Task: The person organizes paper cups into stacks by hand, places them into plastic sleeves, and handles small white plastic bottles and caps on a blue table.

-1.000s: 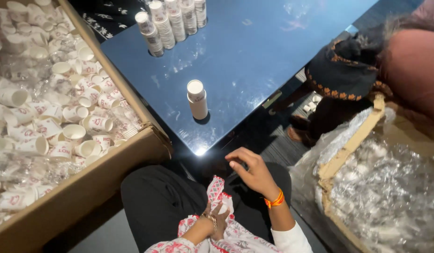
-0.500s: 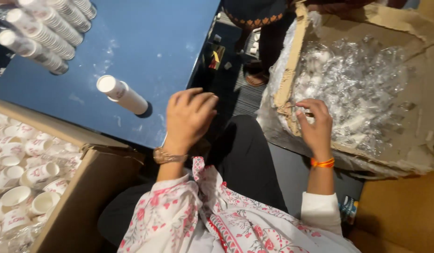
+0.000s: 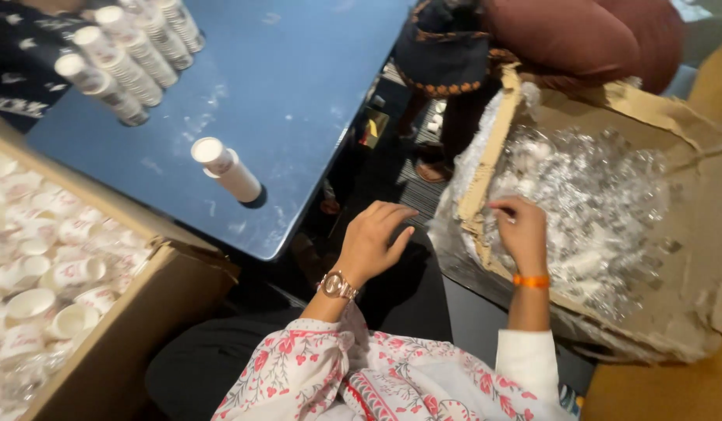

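Right hand (image 3: 522,231) reaching into the torn cardboard box (image 3: 673,312) on the right, fingers curled and bunched over the clear plastic bag (image 3: 603,203) of small white pieces inside; cannot tell whether anything is pinched between the fingertips. Orange band (image 3: 531,281) on that wrist, white sleeve below it. Left hand (image 3: 374,239) hovering empty above the dark lap, fingers loosely together and slightly bent, palm down, touching nothing. Rose-gold watch (image 3: 337,286) at that wrist, floral sleeve (image 3: 299,374) behind it. Just ahead and to the left, a blue table (image 3: 299,93) dusted with white powder, with a single white bottle (image 3: 228,173) standing near its front edge. At the far left corner of the table, a cluster of similar white bottles (image 3: 127,54) packed close together. On the left, a second cardboard box (image 3: 119,335) filled with white caps (image 3: 41,257). Beyond the torn box, another person in a maroon garment (image 3: 579,35).
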